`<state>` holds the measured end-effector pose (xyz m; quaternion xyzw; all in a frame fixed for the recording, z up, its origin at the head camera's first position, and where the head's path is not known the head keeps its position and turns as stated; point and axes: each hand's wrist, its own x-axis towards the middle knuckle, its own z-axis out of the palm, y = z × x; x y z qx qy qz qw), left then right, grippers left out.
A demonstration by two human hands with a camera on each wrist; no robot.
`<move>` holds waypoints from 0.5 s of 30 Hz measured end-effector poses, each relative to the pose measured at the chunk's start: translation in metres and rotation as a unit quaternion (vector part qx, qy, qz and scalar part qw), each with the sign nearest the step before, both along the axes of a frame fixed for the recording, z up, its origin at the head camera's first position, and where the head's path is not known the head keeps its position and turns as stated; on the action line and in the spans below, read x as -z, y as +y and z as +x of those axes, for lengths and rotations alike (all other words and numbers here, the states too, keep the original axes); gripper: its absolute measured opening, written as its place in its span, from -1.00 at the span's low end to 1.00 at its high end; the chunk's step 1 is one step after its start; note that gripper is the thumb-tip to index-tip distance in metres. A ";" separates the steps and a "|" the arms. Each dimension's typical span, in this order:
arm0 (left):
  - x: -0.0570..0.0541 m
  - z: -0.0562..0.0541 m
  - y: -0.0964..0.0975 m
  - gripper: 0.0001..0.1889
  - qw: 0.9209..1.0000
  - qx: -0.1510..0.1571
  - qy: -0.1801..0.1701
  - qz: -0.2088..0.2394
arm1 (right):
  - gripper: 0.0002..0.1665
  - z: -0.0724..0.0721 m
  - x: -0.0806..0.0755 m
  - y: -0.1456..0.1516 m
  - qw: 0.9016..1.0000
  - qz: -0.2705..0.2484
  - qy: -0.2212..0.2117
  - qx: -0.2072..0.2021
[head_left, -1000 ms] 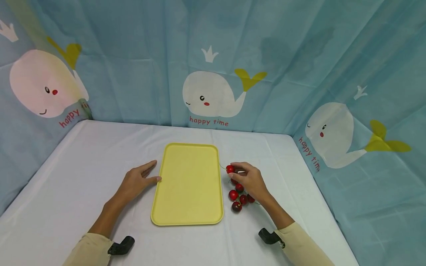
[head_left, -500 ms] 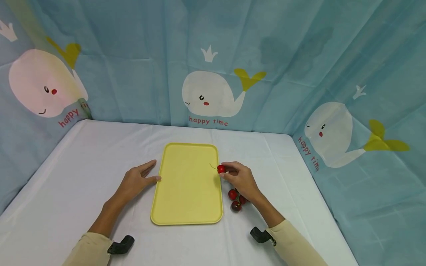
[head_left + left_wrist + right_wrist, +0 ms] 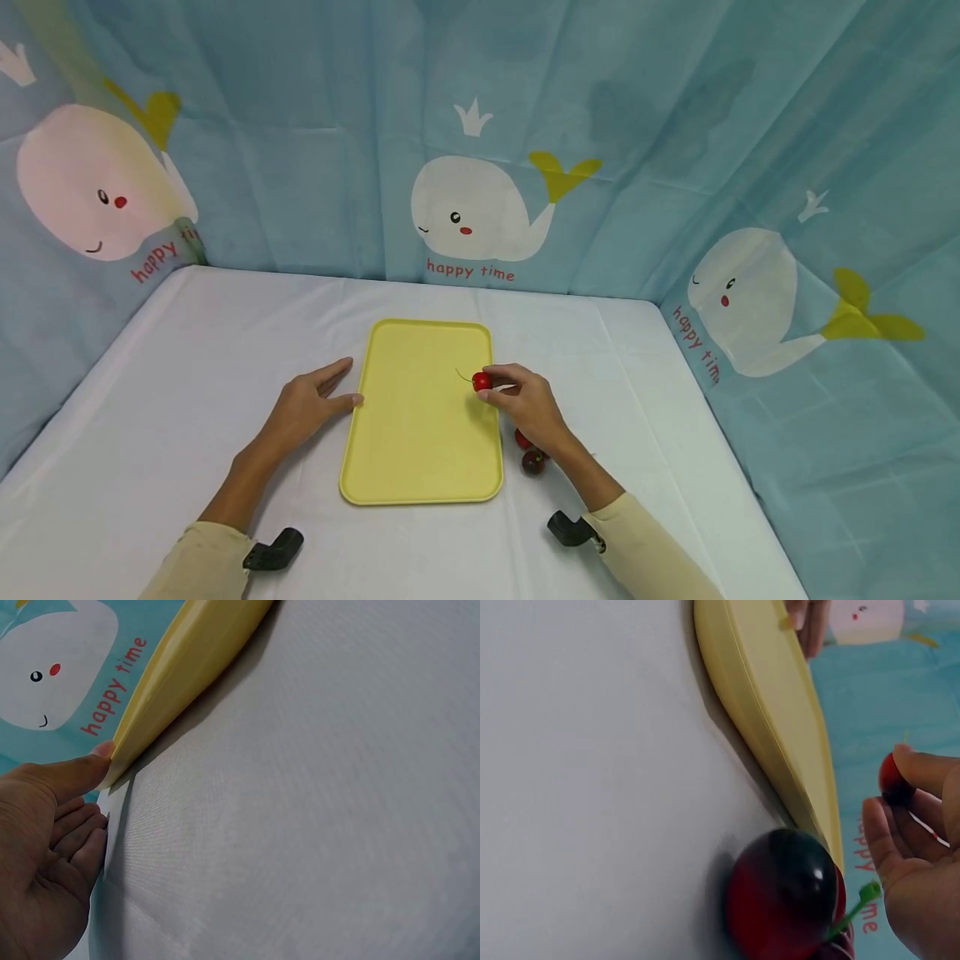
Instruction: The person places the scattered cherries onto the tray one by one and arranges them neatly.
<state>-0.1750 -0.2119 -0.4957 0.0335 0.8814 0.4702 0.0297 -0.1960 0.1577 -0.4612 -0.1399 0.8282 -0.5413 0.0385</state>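
Note:
A yellow tray [image 3: 420,417] lies flat on the white-covered table. My left hand [image 3: 306,408] touches its left edge with the thumb, fingers straight; the left wrist view shows the thumb [image 3: 75,774] right at the rim. Between thumb and fingers my right hand [image 3: 528,407] pinches a red cherry [image 3: 482,382], its thin stem pointing left, over the tray's right side. The same cherry [image 3: 896,778] shows above the tray in the right wrist view. Several more cherries [image 3: 533,462] lie right of the tray, partly hidden under my right hand and forearm.
White cloth [image 3: 240,333] covers the table. Blue curtains [image 3: 300,167] printed with whales hang behind it and along both sides. A black wrist device [image 3: 273,550] sits at the left sleeve, another black wrist device [image 3: 572,528] at the right.
My right hand has carried the cherry leftward from the pile beside the tray to over the tray's right side. The left hand has stayed at the tray's left edge.

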 end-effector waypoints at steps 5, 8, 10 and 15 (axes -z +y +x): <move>0.001 0.000 0.000 -0.10 1.000 0.001 0.001 0.004 | -0.48 0.000 0.004 -0.007 1.000 -0.002 0.000 -0.012; 0.002 -0.001 0.000 -0.11 1.000 0.003 0.002 0.004 | -0.51 -0.001 0.005 -0.012 1.000 0.007 0.011 -0.012; 0.002 -0.002 0.001 -0.11 1.000 0.002 0.003 0.000 | -0.52 -0.002 0.007 -0.015 1.000 0.015 0.016 -0.010; 0.001 -0.001 0.001 -0.11 1.000 -0.003 0.002 -0.003 | -0.51 -0.005 0.009 -0.024 1.000 0.012 0.020 -0.015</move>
